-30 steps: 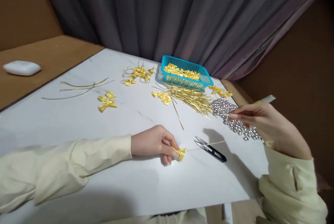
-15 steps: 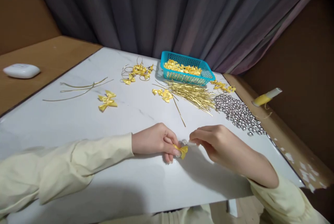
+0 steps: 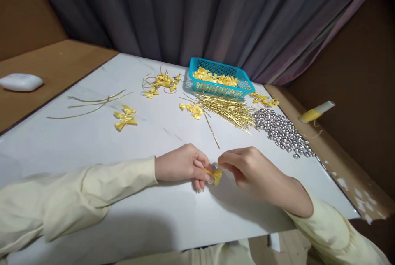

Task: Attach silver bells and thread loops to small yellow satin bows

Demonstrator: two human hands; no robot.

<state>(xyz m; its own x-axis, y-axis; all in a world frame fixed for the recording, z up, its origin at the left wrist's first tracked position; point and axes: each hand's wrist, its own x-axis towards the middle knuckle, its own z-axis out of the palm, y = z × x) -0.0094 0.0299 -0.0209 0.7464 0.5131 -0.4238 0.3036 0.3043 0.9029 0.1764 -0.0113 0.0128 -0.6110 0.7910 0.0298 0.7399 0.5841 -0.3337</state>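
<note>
Between the thumb and fingers of my left hand is a yellow ribbon bow, held low over the white table. Something small and pale or shiny shows just behind the bow, too blurred to name. My right hand is close by on the right, its thumb and index finger pinched together near the bow's upper edge. What sits in that pinch, if anything, is too small to make out.
Beyond my hands lie gold wire ties, a pile of silver beads and a blue basket of yellow bows. Loose bows, long gold wires and looped bows are at left. A white oval object rests far left.
My right hand has moved a little left, closer to the bow. My left hand keeps its hold on the bow. The whole view has shifted slightly.
</note>
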